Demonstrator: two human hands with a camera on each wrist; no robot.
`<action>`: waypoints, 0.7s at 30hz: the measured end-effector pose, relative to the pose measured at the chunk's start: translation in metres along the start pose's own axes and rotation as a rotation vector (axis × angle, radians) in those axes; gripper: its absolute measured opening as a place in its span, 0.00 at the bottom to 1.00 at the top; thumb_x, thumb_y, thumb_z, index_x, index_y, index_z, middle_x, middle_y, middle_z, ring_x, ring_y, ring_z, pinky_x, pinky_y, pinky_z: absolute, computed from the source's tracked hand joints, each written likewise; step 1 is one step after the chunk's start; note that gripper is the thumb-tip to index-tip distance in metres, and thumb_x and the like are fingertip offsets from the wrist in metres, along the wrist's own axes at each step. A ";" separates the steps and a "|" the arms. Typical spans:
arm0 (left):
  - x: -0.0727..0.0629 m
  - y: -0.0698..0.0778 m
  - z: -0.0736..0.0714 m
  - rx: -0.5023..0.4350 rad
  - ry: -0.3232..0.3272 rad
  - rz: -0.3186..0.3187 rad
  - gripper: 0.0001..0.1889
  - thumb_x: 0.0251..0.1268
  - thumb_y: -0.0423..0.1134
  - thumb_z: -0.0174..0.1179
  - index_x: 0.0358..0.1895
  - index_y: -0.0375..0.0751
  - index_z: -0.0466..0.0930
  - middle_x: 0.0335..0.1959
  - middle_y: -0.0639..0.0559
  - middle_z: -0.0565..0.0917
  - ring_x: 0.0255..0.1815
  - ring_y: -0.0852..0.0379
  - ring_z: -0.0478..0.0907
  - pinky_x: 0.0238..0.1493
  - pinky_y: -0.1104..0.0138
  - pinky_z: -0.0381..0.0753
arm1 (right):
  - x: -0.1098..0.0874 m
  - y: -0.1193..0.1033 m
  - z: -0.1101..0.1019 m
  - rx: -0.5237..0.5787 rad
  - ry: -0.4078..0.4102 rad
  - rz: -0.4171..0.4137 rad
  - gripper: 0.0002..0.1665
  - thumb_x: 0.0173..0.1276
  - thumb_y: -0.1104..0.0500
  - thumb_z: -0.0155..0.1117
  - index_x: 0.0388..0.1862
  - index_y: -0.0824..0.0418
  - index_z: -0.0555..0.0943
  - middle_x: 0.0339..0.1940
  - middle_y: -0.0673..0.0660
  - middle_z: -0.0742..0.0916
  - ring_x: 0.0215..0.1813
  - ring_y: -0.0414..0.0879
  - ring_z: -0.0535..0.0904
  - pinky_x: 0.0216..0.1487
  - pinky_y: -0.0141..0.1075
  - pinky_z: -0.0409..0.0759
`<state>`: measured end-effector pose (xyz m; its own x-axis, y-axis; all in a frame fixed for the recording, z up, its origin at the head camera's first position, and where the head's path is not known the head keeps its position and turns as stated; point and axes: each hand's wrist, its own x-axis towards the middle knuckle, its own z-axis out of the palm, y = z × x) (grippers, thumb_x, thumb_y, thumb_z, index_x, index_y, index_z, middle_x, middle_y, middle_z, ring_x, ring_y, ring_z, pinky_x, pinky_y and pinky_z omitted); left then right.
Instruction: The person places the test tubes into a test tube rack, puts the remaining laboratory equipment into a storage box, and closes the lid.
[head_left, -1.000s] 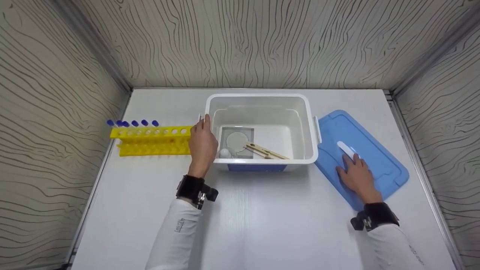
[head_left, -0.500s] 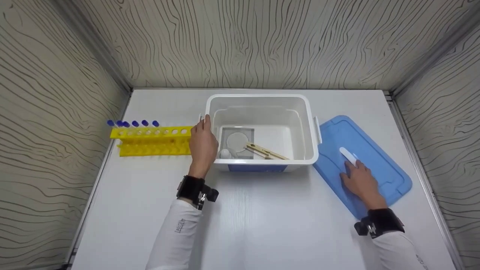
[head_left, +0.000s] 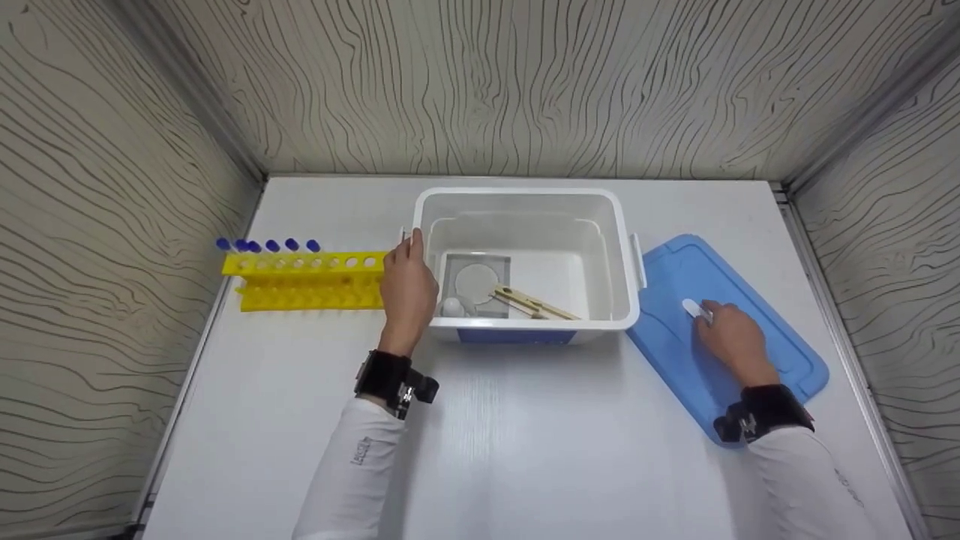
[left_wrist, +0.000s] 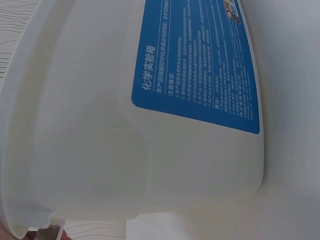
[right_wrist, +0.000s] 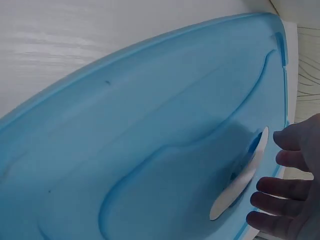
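Observation:
My left hand (head_left: 409, 296) grips the left side of a white plastic storage box (head_left: 517, 324) by its rim and handle. In the left wrist view, the fingertips (left_wrist: 66, 235) show only at the lower left corner. The box's blue label (left_wrist: 200, 65) faces the front. My right hand (head_left: 733, 336) hovers over the blue lid (head_left: 694, 262), close to a white grip (right_wrist: 242, 180) set into it. The right wrist view shows the fingers loosely bent beside that grip, with nothing between them.
Inside the box lie a wooden test tube clamp (head_left: 536, 302), a grey square with a pale disc (head_left: 477, 283) and a small white round item (head_left: 451, 306). A yellow test tube rack (head_left: 300, 266) with several blue-capped tubes (head_left: 272, 244) stands at the left. Patterned walls border the table.
The lid has slid right and nearer to me with my right hand on it. My right hand now sits farther right over the white grip. My left hand stays at the box.

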<state>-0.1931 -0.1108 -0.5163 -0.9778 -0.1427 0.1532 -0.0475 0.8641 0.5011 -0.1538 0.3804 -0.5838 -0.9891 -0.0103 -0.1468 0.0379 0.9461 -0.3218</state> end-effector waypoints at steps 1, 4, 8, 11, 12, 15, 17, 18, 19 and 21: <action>0.000 0.000 0.000 0.001 0.000 0.000 0.28 0.77 0.27 0.52 0.79 0.36 0.67 0.71 0.32 0.78 0.70 0.31 0.76 0.61 0.44 0.86 | 0.002 0.002 0.000 0.004 0.001 0.003 0.29 0.79 0.59 0.51 0.67 0.82 0.72 0.54 0.87 0.81 0.53 0.81 0.80 0.54 0.68 0.81; 0.000 0.000 0.000 0.004 -0.004 -0.002 0.28 0.77 0.28 0.52 0.79 0.36 0.67 0.71 0.32 0.78 0.70 0.31 0.76 0.62 0.44 0.86 | 0.008 0.005 0.001 0.003 0.005 0.006 0.29 0.76 0.61 0.53 0.65 0.83 0.73 0.52 0.87 0.80 0.53 0.81 0.79 0.54 0.69 0.80; 0.000 0.000 0.000 0.005 0.004 -0.004 0.28 0.77 0.28 0.53 0.78 0.37 0.68 0.71 0.33 0.78 0.70 0.31 0.76 0.60 0.44 0.86 | 0.013 0.004 0.006 -0.019 0.025 -0.023 0.23 0.70 0.65 0.56 0.54 0.85 0.78 0.43 0.84 0.79 0.43 0.79 0.80 0.44 0.68 0.81; 0.000 -0.001 -0.001 0.002 0.013 0.007 0.28 0.77 0.28 0.53 0.78 0.36 0.68 0.70 0.32 0.78 0.70 0.31 0.77 0.59 0.44 0.87 | 0.015 -0.001 0.009 -0.042 0.044 -0.024 0.17 0.67 0.67 0.56 0.44 0.85 0.79 0.38 0.81 0.78 0.39 0.77 0.80 0.38 0.66 0.81; 0.000 -0.001 -0.001 0.001 0.013 0.008 0.28 0.77 0.27 0.53 0.78 0.36 0.68 0.70 0.32 0.78 0.70 0.31 0.77 0.60 0.44 0.86 | 0.015 -0.003 0.010 -0.045 0.043 -0.018 0.16 0.67 0.68 0.55 0.42 0.85 0.79 0.37 0.81 0.78 0.39 0.77 0.80 0.37 0.66 0.81; 0.000 -0.001 -0.001 0.000 0.011 0.009 0.28 0.77 0.28 0.53 0.78 0.36 0.68 0.71 0.32 0.78 0.70 0.31 0.77 0.62 0.44 0.86 | 0.014 -0.009 0.012 -0.063 0.029 0.007 0.14 0.68 0.70 0.53 0.39 0.86 0.78 0.36 0.81 0.78 0.39 0.78 0.80 0.38 0.66 0.82; 0.000 0.000 0.000 0.005 0.008 0.006 0.28 0.77 0.28 0.53 0.78 0.36 0.68 0.71 0.33 0.78 0.70 0.31 0.77 0.62 0.44 0.86 | 0.013 -0.012 0.012 -0.070 0.011 0.022 0.14 0.69 0.71 0.52 0.39 0.86 0.78 0.37 0.83 0.79 0.40 0.78 0.81 0.40 0.67 0.82; 0.000 0.000 0.000 0.005 0.005 0.002 0.28 0.77 0.28 0.53 0.78 0.36 0.68 0.71 0.33 0.78 0.70 0.31 0.77 0.62 0.44 0.85 | 0.013 -0.013 0.012 -0.068 0.004 0.034 0.14 0.69 0.72 0.52 0.39 0.86 0.77 0.37 0.83 0.79 0.40 0.79 0.81 0.41 0.67 0.82; 0.000 0.000 0.000 0.006 0.002 0.000 0.28 0.77 0.28 0.52 0.78 0.36 0.68 0.71 0.33 0.78 0.70 0.31 0.77 0.63 0.44 0.85 | 0.013 -0.014 0.012 -0.067 -0.001 0.046 0.14 0.69 0.72 0.52 0.40 0.87 0.77 0.38 0.83 0.79 0.41 0.79 0.81 0.42 0.67 0.82; 0.000 0.000 0.000 0.004 -0.002 -0.004 0.28 0.77 0.28 0.52 0.78 0.36 0.68 0.71 0.33 0.78 0.70 0.31 0.76 0.63 0.44 0.85 | 0.013 -0.015 0.012 -0.054 -0.006 0.073 0.15 0.69 0.71 0.52 0.43 0.87 0.76 0.39 0.84 0.79 0.43 0.80 0.80 0.44 0.68 0.81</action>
<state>-0.1935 -0.1111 -0.5162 -0.9780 -0.1454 0.1499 -0.0524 0.8656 0.4979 -0.1655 0.3626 -0.5921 -0.9831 0.0576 -0.1735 0.1020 0.9603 -0.2595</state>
